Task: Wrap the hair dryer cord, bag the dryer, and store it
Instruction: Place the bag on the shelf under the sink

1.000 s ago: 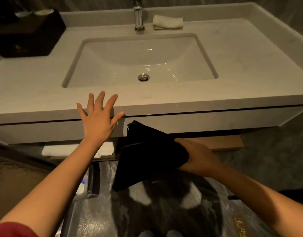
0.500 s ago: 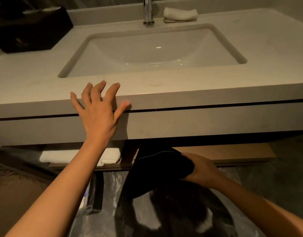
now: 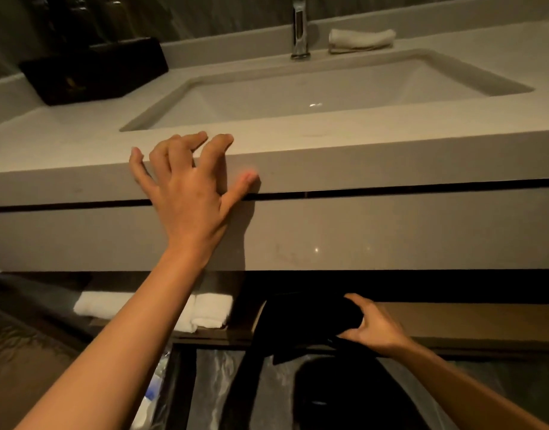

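Vanity countertop: pale stone, thick front edge, with a rectangular undermount sink set into it. Directly on the counter — a black box at the back left corner, a chrome faucet behind the basin, and a rolled white cloth just right of the faucet. The left hand rests fingers-spread over the counter's front edge. Lower shelf beneath the vanity: folded white towels lie at its left end — a black bag, gripped by the right hand, is at the shelf's front edge; contact cannot be confirmed.
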